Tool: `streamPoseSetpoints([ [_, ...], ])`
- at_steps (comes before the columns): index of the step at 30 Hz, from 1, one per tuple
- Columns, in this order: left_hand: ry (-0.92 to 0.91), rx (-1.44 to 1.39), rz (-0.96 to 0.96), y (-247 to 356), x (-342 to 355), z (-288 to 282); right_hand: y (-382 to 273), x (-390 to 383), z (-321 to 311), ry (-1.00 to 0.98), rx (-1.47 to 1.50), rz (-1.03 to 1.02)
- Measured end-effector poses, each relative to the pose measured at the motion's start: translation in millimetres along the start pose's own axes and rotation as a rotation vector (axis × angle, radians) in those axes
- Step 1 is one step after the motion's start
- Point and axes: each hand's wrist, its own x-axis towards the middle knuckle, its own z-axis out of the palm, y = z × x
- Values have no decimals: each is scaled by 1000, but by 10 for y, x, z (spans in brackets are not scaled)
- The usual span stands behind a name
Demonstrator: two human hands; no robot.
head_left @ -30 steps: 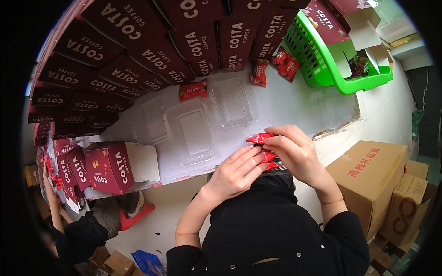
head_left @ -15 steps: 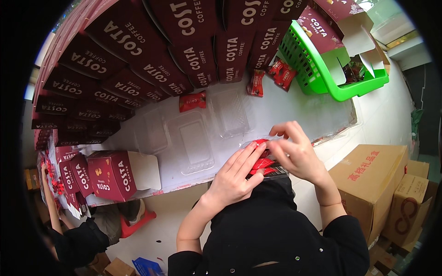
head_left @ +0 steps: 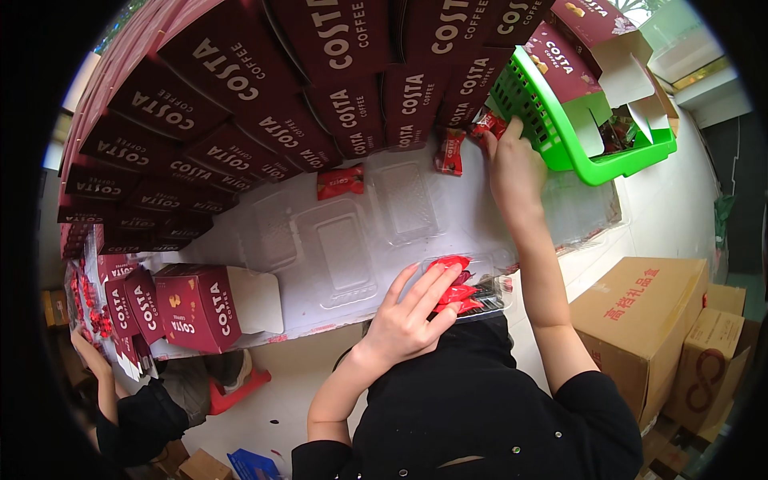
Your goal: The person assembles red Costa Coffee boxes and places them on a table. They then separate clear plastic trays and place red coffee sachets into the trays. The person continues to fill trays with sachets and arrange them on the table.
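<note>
My left hand (head_left: 406,324) curves over several small red packets (head_left: 460,302), its fingers and thumb holding them down. They sit in a clear plastic tray (head_left: 502,293) at the table's near edge. At the far right, my right hand (head_left: 516,168) has its fingertips closed on a shiny red packet (head_left: 486,126) beside the green basket (head_left: 596,170); the fingers partly cover it. Just left of it stands another red packet (head_left: 450,154). One more red sachet (head_left: 340,182) lies farther left, near the stacked maroon boxes (head_left: 344,108).
Clear plastic trays (head_left: 326,300) lie on the white table. An opened maroon box (head_left: 194,308) stands at the left edge, near a co-worker's arm (head_left: 98,368). Maroon cartons (head_left: 552,68) fill the basket. Brown cardboard boxes (head_left: 632,312) stand at the right.
My right hand has left the packets in the tray and reached far right to the red packet by the basket. My left hand stays over the tray.
</note>
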Motion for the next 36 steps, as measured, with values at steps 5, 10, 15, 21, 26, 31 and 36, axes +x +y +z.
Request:
streamPoseSetpoints([
  [5, 11, -3, -10, -11, -50, 4, 19, -40, -5, 43, 91, -10],
  [10, 11, 16, -13, -16, -92, 30, -7, -212, -205, 150, 155, -20],
  [15, 34, 42, 0, -5, -83, 37, 74, -117, -239, -237, 636, -48],
  [21, 43, 49, -15, 2, -97, 58, -102, 49, -114, -418, 755, -62],
  [26, 33, 41, -19, 4, -95, 55, -183, 73, 14, -354, 584, -108],
  [31, 48, 32, -22, 5, -99, 69, -139, -57, 131, -15, 372, -217],
  [36, 49, 41, -16, 6, -87, 57, 11, -84, 55, -99, 424, -411],
])
